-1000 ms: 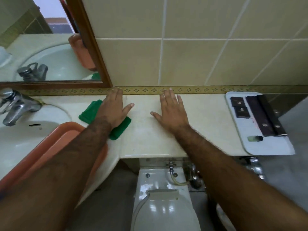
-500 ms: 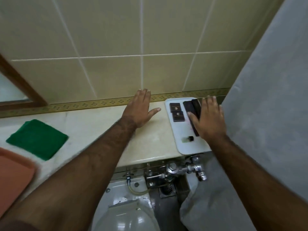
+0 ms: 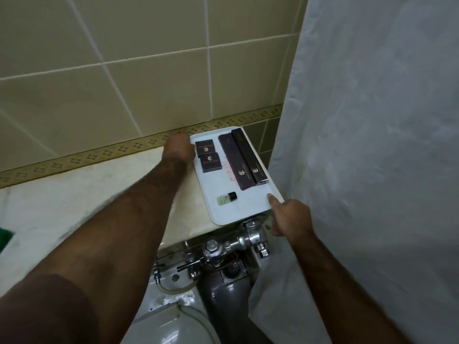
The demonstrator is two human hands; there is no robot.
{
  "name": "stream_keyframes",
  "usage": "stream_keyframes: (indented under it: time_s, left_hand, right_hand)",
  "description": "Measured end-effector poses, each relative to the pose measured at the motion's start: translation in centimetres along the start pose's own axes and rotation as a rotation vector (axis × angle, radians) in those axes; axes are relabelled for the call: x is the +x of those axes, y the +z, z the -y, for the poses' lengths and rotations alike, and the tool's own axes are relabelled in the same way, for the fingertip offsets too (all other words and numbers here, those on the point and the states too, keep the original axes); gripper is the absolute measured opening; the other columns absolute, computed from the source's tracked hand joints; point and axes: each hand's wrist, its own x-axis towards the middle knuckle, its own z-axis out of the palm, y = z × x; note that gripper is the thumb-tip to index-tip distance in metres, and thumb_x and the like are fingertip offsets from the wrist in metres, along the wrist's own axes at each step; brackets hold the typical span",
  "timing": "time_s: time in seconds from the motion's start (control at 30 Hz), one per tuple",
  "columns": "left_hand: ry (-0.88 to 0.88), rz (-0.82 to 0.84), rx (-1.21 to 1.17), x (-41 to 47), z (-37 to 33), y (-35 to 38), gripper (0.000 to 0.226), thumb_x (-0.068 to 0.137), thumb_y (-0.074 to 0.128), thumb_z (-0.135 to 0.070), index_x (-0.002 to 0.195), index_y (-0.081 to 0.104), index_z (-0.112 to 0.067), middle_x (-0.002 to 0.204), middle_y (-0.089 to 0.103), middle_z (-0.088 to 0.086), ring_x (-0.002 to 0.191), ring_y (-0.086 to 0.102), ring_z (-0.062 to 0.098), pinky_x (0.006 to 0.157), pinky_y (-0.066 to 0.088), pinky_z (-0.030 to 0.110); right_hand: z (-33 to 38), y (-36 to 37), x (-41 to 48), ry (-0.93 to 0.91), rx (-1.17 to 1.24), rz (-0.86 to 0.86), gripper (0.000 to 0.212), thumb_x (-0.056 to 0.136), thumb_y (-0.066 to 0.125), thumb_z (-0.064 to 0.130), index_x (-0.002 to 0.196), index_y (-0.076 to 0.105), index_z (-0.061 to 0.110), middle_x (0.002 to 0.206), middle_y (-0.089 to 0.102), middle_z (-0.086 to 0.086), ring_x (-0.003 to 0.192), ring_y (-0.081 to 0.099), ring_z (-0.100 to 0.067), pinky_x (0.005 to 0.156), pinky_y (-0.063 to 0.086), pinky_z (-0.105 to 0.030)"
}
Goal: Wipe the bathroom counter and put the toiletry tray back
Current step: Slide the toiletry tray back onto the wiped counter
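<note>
A white toiletry tray (image 3: 248,207) lies at the right end of the cream counter (image 3: 74,202), overhanging its front edge. On it are two small dark boxes (image 3: 208,155), two long dark boxes (image 3: 244,161) and a tiny bottle (image 3: 227,197). My left hand (image 3: 178,149) grips the tray's far left edge by the wall. My right hand (image 3: 289,216) holds the tray's near right corner, thumb on top. A sliver of the green cloth (image 3: 4,238) shows at the far left edge.
A white shower curtain (image 3: 372,145) hangs right beside the tray. Below the counter are a chrome flush valve (image 3: 223,247) with pipes and the toilet (image 3: 178,324). Tiled wall with a patterned border runs behind the counter.
The view swung right, away from the sink and cloth. My left hand moved from the counter to the tray's far left edge; my right hand slid off the boxes to its near right corner.
</note>
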Motion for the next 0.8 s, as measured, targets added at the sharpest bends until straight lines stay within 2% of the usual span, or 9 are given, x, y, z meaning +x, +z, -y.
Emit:
stream_keyframes:
  time_s: [0.1,0.23,0.4,0.5,0.6,0.67,0.73,0.77,0.8]
  left_hand:
    - [-0.085,-0.039,-0.051,0.9,-0.2,1.0,0.031,0.100,0.056,-0.013,0.121,0.067,0.008,0.127,0.066,0.029,0.120,0.061,0.045,0.102,0.045,0.043]
    - [-0.156,-0.080,-0.174,1.6,-0.6,1.7,0.028,0.092,0.057,-0.002,0.114,0.070,0.010,0.121,0.068,0.030,0.116,0.062,0.046,0.099,0.048,0.044]
    - [-0.235,-0.086,-0.299,1.0,0.3,1.2,0.030,0.090,0.062,-0.010,0.113,0.072,0.006,0.120,0.070,0.025,0.114,0.065,0.040,0.093,0.051,0.039]
    - [-0.272,-0.129,-0.378,-1.3,2.6,0.6,0.032,0.084,0.070,-0.018,0.108,0.072,0.003,0.114,0.072,0.021,0.109,0.066,0.039,0.089,0.052,0.039]
    - [-0.326,-0.148,-0.445,-5.4,6.2,0.2,0.030,0.082,0.073,-0.026,0.099,0.073,-0.002,0.104,0.074,0.017,0.101,0.068,0.035,0.084,0.052,0.036]
    - [-0.385,-0.170,-0.506,-8.7,9.0,0.0,0.030,0.080,0.075,-0.030,0.099,0.073,-0.006,0.103,0.075,0.013,0.097,0.069,0.030,0.082,0.052,0.032]
    - [-0.444,-0.193,-0.581,-12.0,11.9,-0.3,0.033,0.079,0.076,-0.029,0.103,0.075,-0.007,0.104,0.075,0.012,0.096,0.069,0.028,0.088,0.056,0.034]
    - [-0.474,-0.193,-0.605,-13.6,13.2,-0.4,0.033,0.079,0.077,-0.028,0.104,0.076,-0.006,0.105,0.076,0.012,0.097,0.070,0.029,0.091,0.058,0.039]
    - [-0.509,-0.196,-0.617,-15.2,14.7,-0.6,0.032,0.079,0.077,-0.028,0.103,0.077,-0.006,0.104,0.076,0.012,0.097,0.070,0.029,0.092,0.058,0.042]
  right_hand:
    - [-0.4,1.0,0.1,0.141,0.249,0.160,0.040,0.089,0.077,0.035,0.083,0.074,-0.005,0.060,0.076,-0.012,0.048,0.074,-0.022,0.047,0.060,-0.030]
    - [-0.5,2.1,-0.7,0.250,0.449,0.315,0.027,0.094,0.072,0.018,0.087,0.069,-0.008,0.075,0.076,-0.021,0.049,0.075,-0.022,0.043,0.058,-0.025]
    - [0.0,1.5,-0.9,0.246,0.486,0.259,0.018,0.097,0.062,0.007,0.093,0.065,-0.010,0.076,0.074,-0.022,0.047,0.074,-0.021,0.042,0.058,-0.026]
    - [-0.1,0.7,-0.8,0.202,0.395,0.193,0.014,0.093,0.065,0.006,0.095,0.066,-0.008,0.067,0.076,-0.020,0.051,0.077,-0.024,0.044,0.058,-0.027]
    - [0.5,0.6,-1.0,0.121,0.227,0.114,0.016,0.089,0.069,0.006,0.088,0.070,-0.010,0.061,0.076,-0.016,0.057,0.078,-0.027,0.059,0.066,-0.038]
    - [1.4,1.1,-1.4,0.030,0.122,0.076,0.016,0.088,0.071,0.006,0.082,0.072,-0.009,0.055,0.074,-0.014,0.052,0.077,-0.025,0.063,0.068,-0.043]
    - [3.0,2.2,-2.0,-0.100,-0.045,0.022,0.017,0.086,0.071,0.010,0.077,0.072,-0.004,0.048,0.070,-0.005,0.043,0.071,-0.015,0.050,0.061,-0.025]
    - [3.9,2.8,-2.4,-0.167,-0.155,-0.004,0.018,0.085,0.071,0.014,0.075,0.072,-0.001,0.052,0.070,-0.002,0.044,0.067,-0.012,0.043,0.051,-0.018]
    - [5.0,3.7,-3.0,-0.229,-0.265,-0.013,0.019,0.085,0.071,0.018,0.077,0.072,0.000,0.061,0.073,-0.003,0.050,0.065,-0.015,0.043,0.043,-0.018]
